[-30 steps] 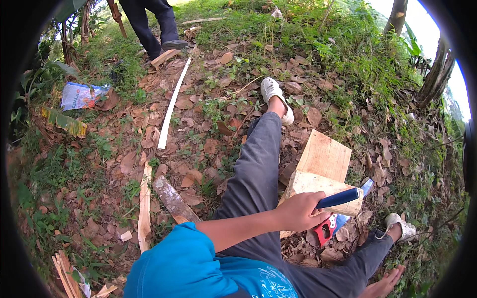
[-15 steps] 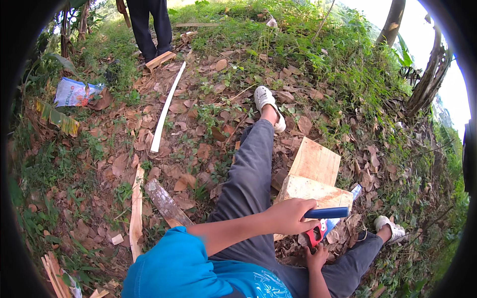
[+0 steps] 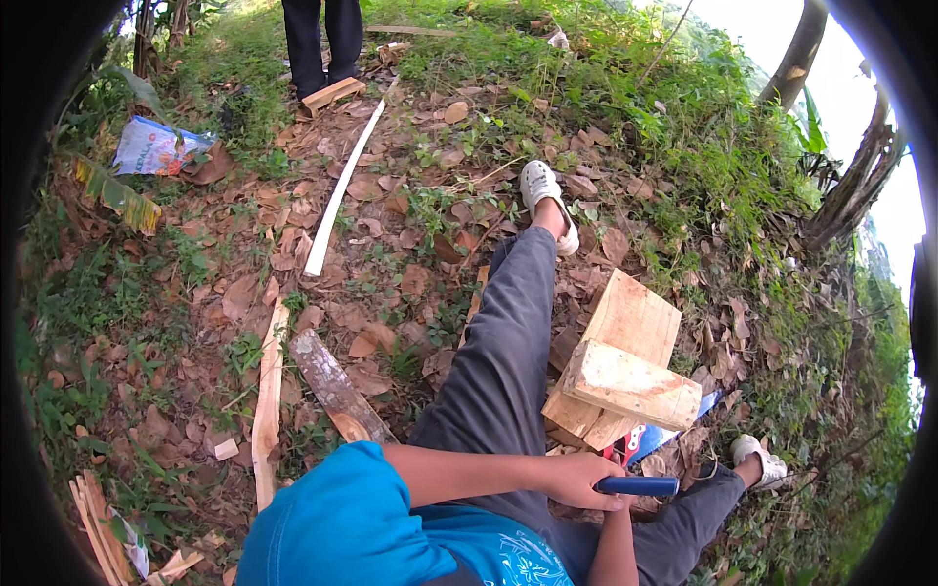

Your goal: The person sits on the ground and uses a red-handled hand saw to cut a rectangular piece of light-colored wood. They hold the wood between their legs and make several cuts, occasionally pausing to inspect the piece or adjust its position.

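Observation:
My left hand (image 3: 578, 481) is closed around a dark blue cylinder-shaped handle (image 3: 637, 485), held close to my lap and pointing right. What the handle belongs to does not show. My right hand (image 3: 618, 510) is against the left one and mostly hidden beneath it, so its fingers cannot be made out. Just beyond my hands, a squared wooden block (image 3: 635, 383) lies across a thicker wooden piece (image 3: 630, 317) between my legs. A saw with a red handle and blue blade (image 3: 674, 437) lies on the leaves, partly behind the block.
Leaf litter and weeds cover the ground. To the left lie a bark-covered piece of wood (image 3: 337, 386), a long split strip (image 3: 268, 410) and a white strip (image 3: 342, 190). A person in dark trousers (image 3: 322, 44) stands at the far left near a printed sack (image 3: 161, 146).
My left hand has drawn back toward my lap with the blue handle, away from the block. My right hand no longer shows at the saw's red handle. The block now lies turned on the wood below.

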{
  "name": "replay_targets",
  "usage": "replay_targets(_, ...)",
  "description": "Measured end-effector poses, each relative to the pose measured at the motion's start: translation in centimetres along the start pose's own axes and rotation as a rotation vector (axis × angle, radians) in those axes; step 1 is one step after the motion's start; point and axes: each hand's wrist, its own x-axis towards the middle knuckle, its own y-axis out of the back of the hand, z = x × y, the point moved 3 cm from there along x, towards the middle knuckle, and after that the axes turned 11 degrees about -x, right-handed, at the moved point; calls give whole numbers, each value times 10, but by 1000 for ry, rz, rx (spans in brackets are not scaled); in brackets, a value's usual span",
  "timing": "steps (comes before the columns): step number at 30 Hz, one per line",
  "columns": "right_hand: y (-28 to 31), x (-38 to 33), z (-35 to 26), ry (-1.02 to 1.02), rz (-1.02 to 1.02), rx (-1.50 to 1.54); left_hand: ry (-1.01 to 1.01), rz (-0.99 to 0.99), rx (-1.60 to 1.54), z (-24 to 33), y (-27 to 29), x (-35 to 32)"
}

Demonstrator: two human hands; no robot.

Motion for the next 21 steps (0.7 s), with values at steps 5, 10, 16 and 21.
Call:
replay_targets(5,4,5,3,27,60,470,158,-42,13,10,-10,2)
replay_targets(10,65,-63,-69,-160,50,1024,101,245,42,-27,-5,9)
replay_targets(16,164,-153,-66,78,127,1042,173,238,105,-31,-16,38)
replay_targets(21,189,-186,-111,227,209,824,98,131,-215,-31,-43,56)
